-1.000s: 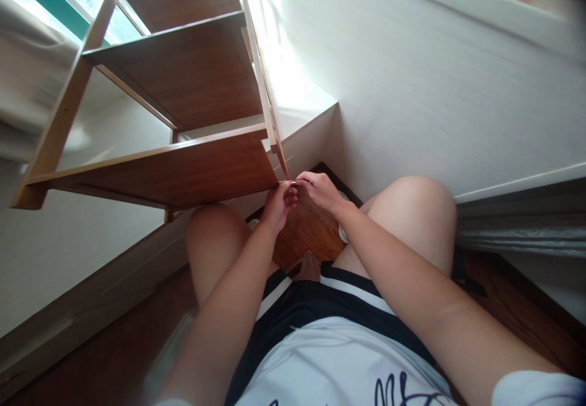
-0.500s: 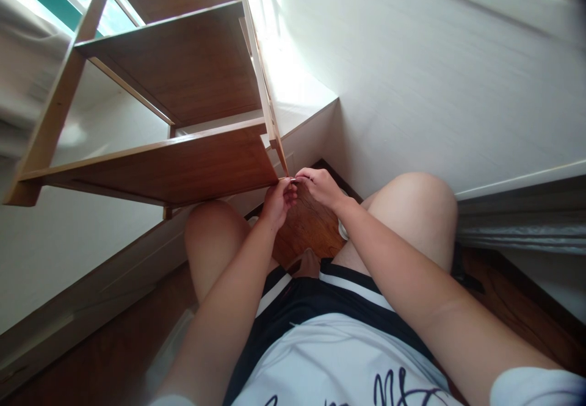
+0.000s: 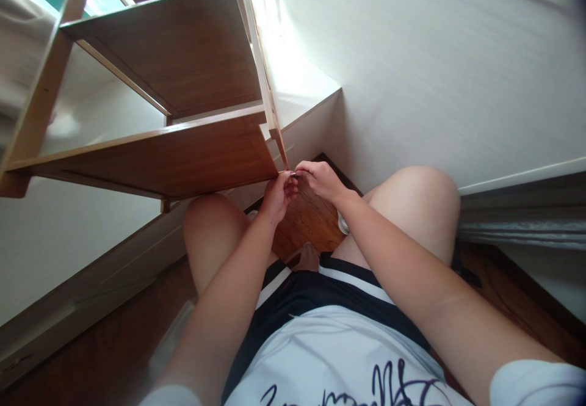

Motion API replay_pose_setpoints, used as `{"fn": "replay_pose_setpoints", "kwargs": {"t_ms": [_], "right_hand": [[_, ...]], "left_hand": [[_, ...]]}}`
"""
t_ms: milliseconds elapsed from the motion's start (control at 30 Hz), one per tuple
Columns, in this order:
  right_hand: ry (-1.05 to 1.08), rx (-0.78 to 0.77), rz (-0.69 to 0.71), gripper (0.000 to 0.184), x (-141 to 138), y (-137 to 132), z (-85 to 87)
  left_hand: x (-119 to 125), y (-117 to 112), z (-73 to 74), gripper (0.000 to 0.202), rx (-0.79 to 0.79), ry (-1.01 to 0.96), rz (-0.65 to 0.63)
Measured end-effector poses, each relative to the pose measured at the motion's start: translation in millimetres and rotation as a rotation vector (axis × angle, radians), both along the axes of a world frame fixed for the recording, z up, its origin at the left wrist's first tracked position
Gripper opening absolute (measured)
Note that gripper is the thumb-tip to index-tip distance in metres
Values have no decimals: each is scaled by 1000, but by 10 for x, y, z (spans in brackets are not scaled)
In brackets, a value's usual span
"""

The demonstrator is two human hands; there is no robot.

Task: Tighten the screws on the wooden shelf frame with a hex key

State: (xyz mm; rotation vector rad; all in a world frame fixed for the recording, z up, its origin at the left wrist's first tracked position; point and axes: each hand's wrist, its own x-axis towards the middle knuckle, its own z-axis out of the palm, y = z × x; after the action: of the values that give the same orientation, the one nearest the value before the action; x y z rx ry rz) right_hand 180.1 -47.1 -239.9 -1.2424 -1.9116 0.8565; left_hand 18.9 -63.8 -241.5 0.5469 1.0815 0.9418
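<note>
A wooden shelf rack [image 3: 151, 152] with several brown boards leans in from the upper left, tilted. At its near right corner, my left hand [image 3: 279, 197] is closed with the fingers curled and the fingertips touching or very close to the wood. My right hand [image 3: 323, 180] comes from the other side, its thumb and finger pinching a small thin shiny piece [image 3: 293, 174], too small to name. That piece reaches toward the left fingertips. Whether the left fingers also grip it or the rack's corner cannot be made out.
My bent knees flank the work, the left one under the lowest board. A white wall panel [image 3: 412, 82] rises on the right, and a white ledge [image 3: 306, 97] runs behind the rack. Below lies a brown wooden floor [image 3: 304, 226]. A curtain [image 3: 22, 52] hangs at the left.
The view has shifted slightly, so the rack appears a little higher and farther left. Both hands stay together at the rack's corner, still pinched, with little visible movement.
</note>
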Motion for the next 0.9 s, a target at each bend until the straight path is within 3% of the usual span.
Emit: {"fn": "replay_pose_setpoints", "kwargs": {"t_ms": [467, 900], "right_hand": [[9, -37, -89, 23, 3, 21, -7], [-25, -46, -41, 23, -7, 34, 2]], "left_hand": [[10, 6, -8, 27, -12, 1, 5], [19, 14, 11, 25, -31, -9, 5]]}}
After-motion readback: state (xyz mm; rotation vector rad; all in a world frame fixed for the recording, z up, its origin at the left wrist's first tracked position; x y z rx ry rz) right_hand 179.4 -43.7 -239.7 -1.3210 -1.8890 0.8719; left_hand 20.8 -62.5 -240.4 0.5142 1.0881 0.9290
